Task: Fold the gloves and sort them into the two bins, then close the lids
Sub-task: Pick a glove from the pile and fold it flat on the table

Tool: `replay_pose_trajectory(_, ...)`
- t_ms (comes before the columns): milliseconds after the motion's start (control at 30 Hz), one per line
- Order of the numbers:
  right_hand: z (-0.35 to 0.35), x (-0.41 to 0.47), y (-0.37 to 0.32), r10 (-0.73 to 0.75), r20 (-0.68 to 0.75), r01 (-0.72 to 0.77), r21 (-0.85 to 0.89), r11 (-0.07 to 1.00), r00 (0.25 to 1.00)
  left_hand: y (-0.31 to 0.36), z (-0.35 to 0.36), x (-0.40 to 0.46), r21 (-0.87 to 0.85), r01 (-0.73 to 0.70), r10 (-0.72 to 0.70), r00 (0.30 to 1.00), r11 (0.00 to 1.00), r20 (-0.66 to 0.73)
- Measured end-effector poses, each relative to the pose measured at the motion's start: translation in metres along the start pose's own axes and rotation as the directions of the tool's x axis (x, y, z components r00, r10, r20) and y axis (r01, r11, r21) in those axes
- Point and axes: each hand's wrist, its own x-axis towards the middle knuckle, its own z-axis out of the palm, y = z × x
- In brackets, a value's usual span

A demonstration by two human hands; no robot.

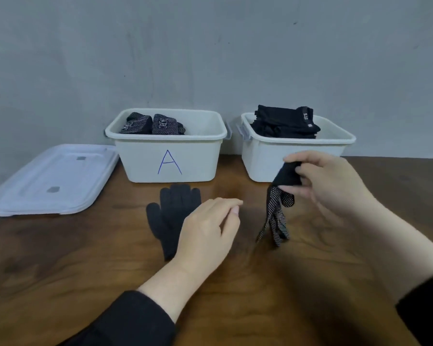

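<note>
Sorting partly done: white plastic bin marked A [168,156] and white bin at 1 o'clock [258,158] hold folded gloves. Right hand [333,181], grip pinching, lifts dotted black glove [275,218]; left hand [208,233], relaxed, overlaps plain dark knit glove [170,216] lying on wooden counter [85,258]. Translucent lids [53,178] lie off at 10 o'clock.

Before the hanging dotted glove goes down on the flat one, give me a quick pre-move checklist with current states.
1. Right hand holds the dotted glove by its cuff: ok.
2. Left hand empty, fingers relaxed: ok.
3. Flat glove fully uncovered: not ok, the left hand overlaps its right side.
4. Bin A open, with room beside the folded gloves: ok.
5. Right bin has room: cannot tell, its pile rises above the rim.
6. Lids lie left of bin A: ok.
</note>
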Motion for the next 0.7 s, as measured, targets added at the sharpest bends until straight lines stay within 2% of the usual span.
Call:
replay_pose_trajectory(100,0.012,0.008,-0.025,-0.106,-0.004,0.106,0.118,0.987,0.994,-0.005,-0.011,0.002,-0.025,0.022,-0.023,0.999,0.999,-0.041)
replay_pose_trajectory(200,0.015,0.004,-0.035,-0.203,-0.080,0.217,0.243,0.946,0.976,-0.009,-0.018,0.004,-0.023,0.032,-0.034,0.997,0.999,-0.074)
replay_pose_trajectory(300,0.016,-0.019,-0.002,-0.122,-0.149,0.156,0.250,0.956,0.981,-0.013,-0.024,0.004,-0.012,0.041,-0.042,0.996,0.999,-0.079)
replay_pose_trajectory(333,0.016,-0.030,0.018,-0.066,-0.149,0.093,0.185,0.978,0.987,-0.014,-0.026,0.004,-0.004,0.040,-0.040,0.996,0.999,-0.076)
replay_pose_trajectory(367,0.014,-0.042,0.039,-0.025,-0.123,0.028,0.022,0.999,0.992,-0.016,-0.027,0.004,0.009,0.038,-0.037,0.997,0.999,-0.068)
replay_pose_trajectory(400,0.012,-0.054,0.059,0.008,-0.061,-0.021,-0.221,0.975,0.998,-0.017,-0.029,0.003,0.023,0.036,-0.035,0.998,0.999,-0.056)
replay_pose_trajectory(467,0.005,-0.069,0.094,-0.024,0.026,0.035,-0.654,0.756,0.999,-0.020,-0.033,0.001,0.056,0.025,-0.024,1.000,0.998,-0.010)
replay_pose_trajectory(500,0.002,-0.073,0.103,-0.116,0.041,0.107,-0.749,0.654,0.992,-0.022,-0.036,0.000,0.079,0.019,-0.021,0.999,0.997,0.032)
replay_pose_trajectory(600,-0.001,-0.065,0.104,-0.410,0.159,0.367,-0.785,0.499,0.898,-0.031,-0.046,0.000,0.210,0.010,-0.052,0.979,0.978,0.197)
replay_pose_trajectory(633,0.000,-0.058,0.105,-0.431,0.228,0.429,-0.779,0.457,0.873,-0.035,-0.049,0.000,0.248,0.015,-0.077,0.967,0.969,0.242)
replay_pose_trajectory(700,0.006,-0.047,0.109,-0.376,0.332,0.482,-0.756,0.442,0.865,-0.046,-0.058,0.000,0.277,0.032,-0.120,0.945,0.960,0.305)
